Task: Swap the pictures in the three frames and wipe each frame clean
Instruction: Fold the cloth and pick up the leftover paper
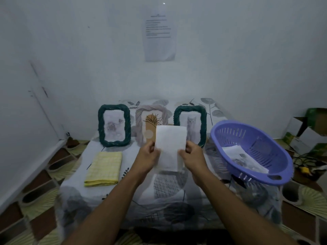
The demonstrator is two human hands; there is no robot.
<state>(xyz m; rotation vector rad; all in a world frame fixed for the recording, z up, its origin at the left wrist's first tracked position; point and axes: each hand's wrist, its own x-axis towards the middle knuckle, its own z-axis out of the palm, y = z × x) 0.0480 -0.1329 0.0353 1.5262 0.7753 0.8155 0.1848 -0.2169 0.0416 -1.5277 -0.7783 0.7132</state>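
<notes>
At frame centre the left hand (148, 157) and right hand (193, 156) pinch the white picture (170, 142) by its sides — open counter (168, 206) below, between cloth (103, 168) and basket (276, 152).

Three frames in all: left green frame (114, 125), right green frame (192, 121), pale frame (150, 121) between them; one yellow cloth (103, 169); one purple basket (230, 135); printed sheets (244, 156) in it, can't tell how many; one white sheet (169, 147) up in two hands, left hand (147, 157) and right hand (193, 156); one wall notice (160, 36).
</notes>
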